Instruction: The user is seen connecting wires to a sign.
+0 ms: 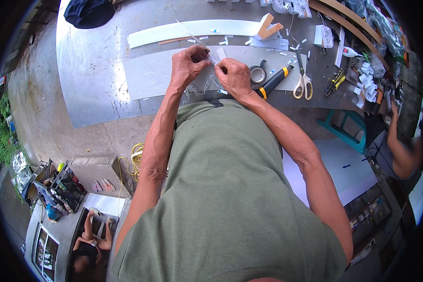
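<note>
The left hand [189, 66] and the right hand [236, 77] meet over the tabletop [91, 89], each with its grip closed, thumb against fingertips, on a small pale piece [214, 59] held between them above a long grey sheet [148, 75]. The piece is partly covered by the fingers, so its exact kind is hard to tell. A thin pale strand [188, 32] runs up and leftward from the left hand, passing over a long white strip [192, 31] that lies beyond the grey sheet. At the right end of that strip sits a forked block [268, 28], white and tan. Just beside the right hand lies a roll of black tape [257, 74], with a yellow-and-black utility knife [274, 83] slanting near it. Farther right are scissors [302, 75] with cream handles, then a yellow-and-black hand tool [334, 83] and a heap of white curled pieces [367, 84]. A dark cloth item [89, 13] rests at the tabletop's far left. Below its right side, a teal stool [345, 128] stands near a co-worker's bare arm [399, 150].
</note>
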`<state>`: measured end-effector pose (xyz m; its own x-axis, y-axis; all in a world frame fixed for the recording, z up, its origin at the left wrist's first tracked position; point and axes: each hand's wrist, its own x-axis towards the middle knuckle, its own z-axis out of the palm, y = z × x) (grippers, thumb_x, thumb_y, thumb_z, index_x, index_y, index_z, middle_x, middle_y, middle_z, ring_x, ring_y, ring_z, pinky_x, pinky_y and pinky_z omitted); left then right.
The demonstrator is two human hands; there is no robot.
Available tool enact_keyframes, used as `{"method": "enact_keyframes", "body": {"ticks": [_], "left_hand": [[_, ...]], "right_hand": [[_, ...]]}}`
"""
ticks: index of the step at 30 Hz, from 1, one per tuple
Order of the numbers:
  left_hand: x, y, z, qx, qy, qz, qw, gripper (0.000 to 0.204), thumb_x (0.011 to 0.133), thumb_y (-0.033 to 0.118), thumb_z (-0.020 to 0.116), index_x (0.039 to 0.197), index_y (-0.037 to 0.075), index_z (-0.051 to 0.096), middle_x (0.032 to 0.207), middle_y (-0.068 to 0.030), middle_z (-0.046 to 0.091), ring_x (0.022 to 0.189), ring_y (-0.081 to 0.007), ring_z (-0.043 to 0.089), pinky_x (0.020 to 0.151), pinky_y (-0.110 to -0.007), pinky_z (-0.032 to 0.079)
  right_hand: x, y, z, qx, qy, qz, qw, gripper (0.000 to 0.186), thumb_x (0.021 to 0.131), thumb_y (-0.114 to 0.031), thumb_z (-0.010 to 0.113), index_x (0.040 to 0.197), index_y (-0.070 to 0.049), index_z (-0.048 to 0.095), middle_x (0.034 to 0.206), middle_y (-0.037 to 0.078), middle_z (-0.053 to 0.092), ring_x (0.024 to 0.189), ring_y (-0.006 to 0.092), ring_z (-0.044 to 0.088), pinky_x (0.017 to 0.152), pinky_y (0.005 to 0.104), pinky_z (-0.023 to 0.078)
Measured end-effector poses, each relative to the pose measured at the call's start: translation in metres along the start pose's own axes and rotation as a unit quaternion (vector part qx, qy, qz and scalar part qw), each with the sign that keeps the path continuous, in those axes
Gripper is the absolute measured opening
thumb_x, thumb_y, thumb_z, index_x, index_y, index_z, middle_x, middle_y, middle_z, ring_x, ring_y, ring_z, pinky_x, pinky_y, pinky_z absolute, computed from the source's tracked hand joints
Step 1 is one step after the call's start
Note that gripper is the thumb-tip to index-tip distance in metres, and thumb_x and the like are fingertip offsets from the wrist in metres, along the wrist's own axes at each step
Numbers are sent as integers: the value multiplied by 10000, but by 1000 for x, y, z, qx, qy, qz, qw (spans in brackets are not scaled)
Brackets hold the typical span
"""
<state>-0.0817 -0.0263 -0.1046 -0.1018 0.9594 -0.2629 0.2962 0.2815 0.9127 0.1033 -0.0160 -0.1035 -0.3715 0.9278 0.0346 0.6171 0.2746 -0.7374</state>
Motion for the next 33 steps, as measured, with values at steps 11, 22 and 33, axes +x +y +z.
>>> {"method": "enact_keyframes", "body": {"ticks": [11, 22, 33], "left_hand": [[2, 5, 1, 3, 7, -6, 1000, 261, 762, 85, 820, 1002, 21, 739, 820, -46, 745, 736, -91, 681, 721, -254, 563], [1, 2, 7, 7, 27, -10, 1000, 242, 767, 92, 812, 989, 26, 741, 813, -49, 748, 723, -94, 685, 707, -258, 563], [4, 1, 5, 34, 27, 11, 999, 259, 760, 118, 829, 990, 32, 747, 848, -67, 765, 757, -112, 715, 717, -259, 576]], "right_hand": [[1, -1, 0, -13, 0, 3, 1000, 141, 827, -153, 708, 769, -56, 624, 738, 110, 659, 708, 310, 671, 638, 437, 525], [-1, -1, 0, -11, -5, 4, 1000, 130, 829, -148, 708, 776, -56, 632, 752, 114, 669, 712, 314, 676, 644, 436, 532], [-1, 3, -2, 32, -14, 20, 999, 170, 784, -163, 769, 780, -42, 650, 732, 113, 675, 697, 295, 682, 644, 410, 533]]}}
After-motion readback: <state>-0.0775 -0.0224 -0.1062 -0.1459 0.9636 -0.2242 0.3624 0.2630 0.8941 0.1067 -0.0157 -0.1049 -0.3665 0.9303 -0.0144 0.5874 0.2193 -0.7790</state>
